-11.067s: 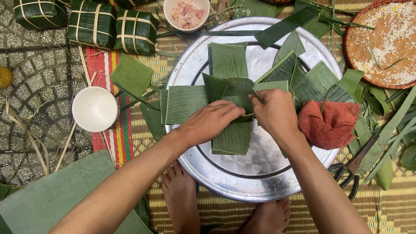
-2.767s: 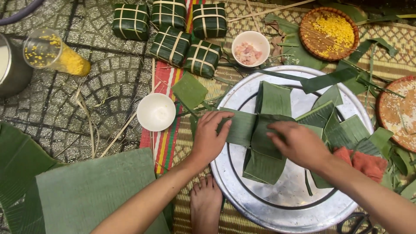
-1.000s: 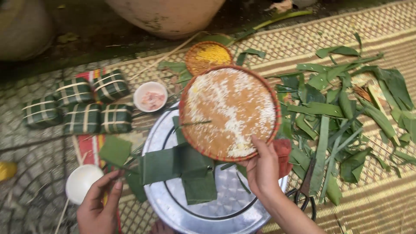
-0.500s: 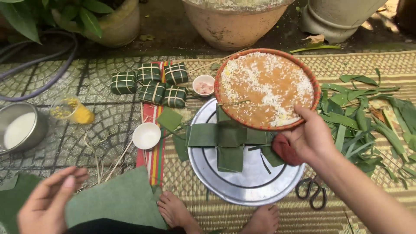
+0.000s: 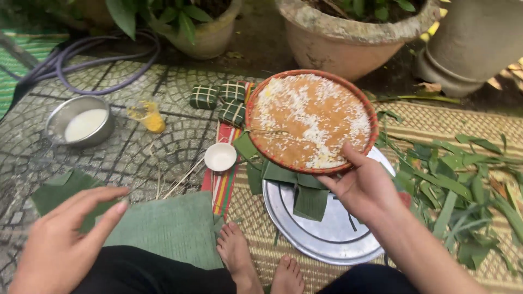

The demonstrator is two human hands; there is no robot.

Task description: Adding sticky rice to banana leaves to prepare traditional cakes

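Rice basket [image 5: 310,117] in the right hand's [image 5: 362,188] grip above folded leaves [image 5: 294,188], left hand [image 5: 60,245] wide, empty.

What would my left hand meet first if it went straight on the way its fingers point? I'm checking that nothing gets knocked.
Probably the large green leaf on the ground just beyond the left hand, whose fingers aim up and right; height above it is unclear.
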